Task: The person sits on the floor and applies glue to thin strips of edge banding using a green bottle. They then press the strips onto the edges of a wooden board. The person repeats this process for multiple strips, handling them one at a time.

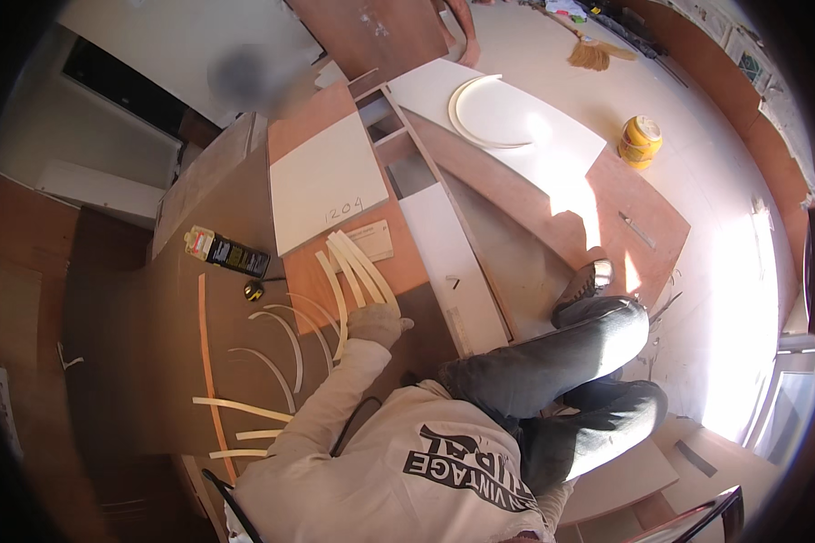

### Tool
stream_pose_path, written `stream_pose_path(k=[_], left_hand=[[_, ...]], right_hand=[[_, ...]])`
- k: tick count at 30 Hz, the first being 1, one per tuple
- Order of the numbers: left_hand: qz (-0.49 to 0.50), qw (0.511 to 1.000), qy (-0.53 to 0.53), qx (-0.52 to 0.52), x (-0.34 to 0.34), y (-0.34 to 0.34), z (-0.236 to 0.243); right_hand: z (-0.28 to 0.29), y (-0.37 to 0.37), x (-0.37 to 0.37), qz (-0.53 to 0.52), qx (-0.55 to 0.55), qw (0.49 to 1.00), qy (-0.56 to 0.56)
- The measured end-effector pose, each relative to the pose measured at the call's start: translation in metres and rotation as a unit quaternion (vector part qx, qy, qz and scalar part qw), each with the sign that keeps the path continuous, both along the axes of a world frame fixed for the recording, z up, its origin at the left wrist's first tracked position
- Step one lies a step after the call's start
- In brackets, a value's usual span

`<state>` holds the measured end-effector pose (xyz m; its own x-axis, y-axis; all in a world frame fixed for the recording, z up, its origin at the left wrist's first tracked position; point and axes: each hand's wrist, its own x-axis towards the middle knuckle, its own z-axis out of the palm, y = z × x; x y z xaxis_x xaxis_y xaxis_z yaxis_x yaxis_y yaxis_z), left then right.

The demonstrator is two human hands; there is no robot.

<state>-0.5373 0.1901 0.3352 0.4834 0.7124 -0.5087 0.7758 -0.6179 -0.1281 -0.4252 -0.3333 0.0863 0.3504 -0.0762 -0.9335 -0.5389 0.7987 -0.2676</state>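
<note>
My left hand (375, 324), in a pale work glove, is closed around several cream-coloured edging strips (364, 270). They fan out from it across a brown board (403, 240) and a small printed card (369, 241). One finger points out to the right. More thin, curved strips (290, 348) lie on the dark surface left of my forearm. Only a bit of my right sleeve (557, 502) shows at the lower edge; that hand is out of sight.
A dark bottle-like container (228, 252) and a tape measure (254, 290) lie at left, near a long orange strip (208, 362). A coiled strip (459, 113) rests on a white panel (557, 149). A yellow bucket (640, 142), a utility knife (638, 230), a broom (593, 52) and another person's limbs (466, 32) are farther off.
</note>
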Motion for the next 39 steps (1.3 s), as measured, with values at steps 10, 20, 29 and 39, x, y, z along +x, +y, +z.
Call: stream_pose_path(k=[10,20,29,39], left_hand=[[-0.047,0.993,-0.043,0.097,-0.030,-0.015,-0.017],[-0.044,0.989,-0.139,0.024,-0.032,-0.017,0.024],[-0.065,0.992,-0.107,0.006,-0.035,-0.011,-0.013],[-0.059,0.992,-0.054,0.097,-0.030,-0.002,-0.022]], right_hand=[[0.008,-0.008,-0.014,0.016,-0.015,1.000,0.010],[0.015,-0.012,-0.018,0.025,-0.023,0.999,0.015],[0.015,-0.006,-0.013,0.027,-0.013,0.999,0.011],[0.017,-0.002,-0.007,0.026,-0.007,1.000,0.007]])
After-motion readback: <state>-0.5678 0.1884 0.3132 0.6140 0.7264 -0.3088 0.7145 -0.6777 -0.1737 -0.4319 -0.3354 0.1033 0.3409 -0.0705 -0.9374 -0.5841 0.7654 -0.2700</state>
